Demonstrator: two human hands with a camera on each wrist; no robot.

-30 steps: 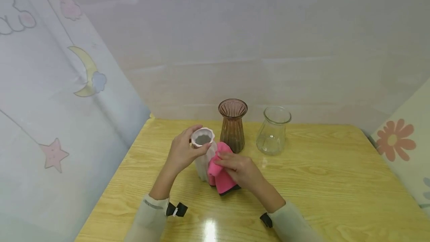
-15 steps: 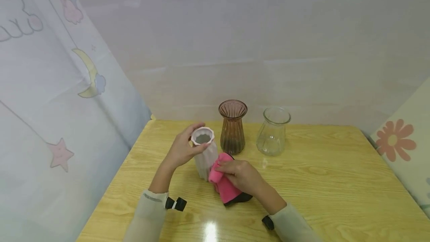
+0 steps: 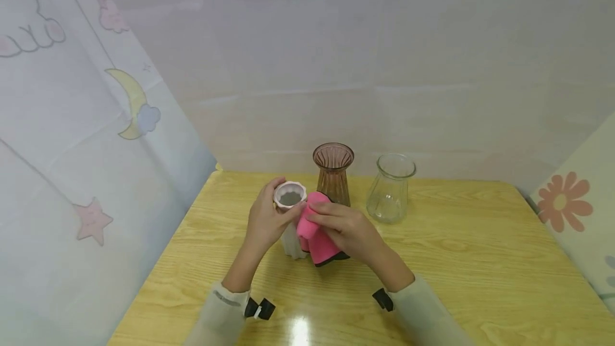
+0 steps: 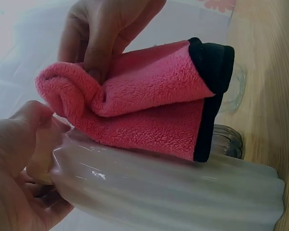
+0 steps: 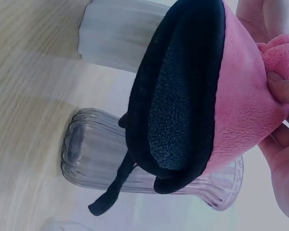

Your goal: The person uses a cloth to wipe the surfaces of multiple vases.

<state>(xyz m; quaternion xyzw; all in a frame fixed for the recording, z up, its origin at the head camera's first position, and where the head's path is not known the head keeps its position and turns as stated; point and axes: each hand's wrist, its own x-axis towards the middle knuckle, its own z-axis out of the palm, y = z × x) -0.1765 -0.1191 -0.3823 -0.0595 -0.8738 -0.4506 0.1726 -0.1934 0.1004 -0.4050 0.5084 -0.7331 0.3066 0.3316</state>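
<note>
A white ribbed vase (image 3: 293, 243) with a scalloped rim stands upright on the table. My left hand (image 3: 267, 217) grips it round the neck, just under the rim. In the left wrist view the vase's glossy fluted body (image 4: 168, 185) runs down to the wood. My right hand (image 3: 349, 230) pinches a folded pink cloth (image 3: 323, 244) with black edging against the vase's upper right side. The right wrist view shows the cloth's dark underside (image 5: 176, 106) and a black hanging loop (image 5: 111, 192).
Behind the cloth stands a purple-brown ribbed glass vase (image 3: 333, 175), partly covered by it. To its right is a clear glass vase (image 3: 390, 191). The wooden table (image 3: 456, 260) meets a pale backdrop (image 3: 384, 68) at the rear.
The right hand and cloth went down the white vase's side, then came back up close to its neck. The left hand keeps its grip below the rim, and the other vases stay put.
</note>
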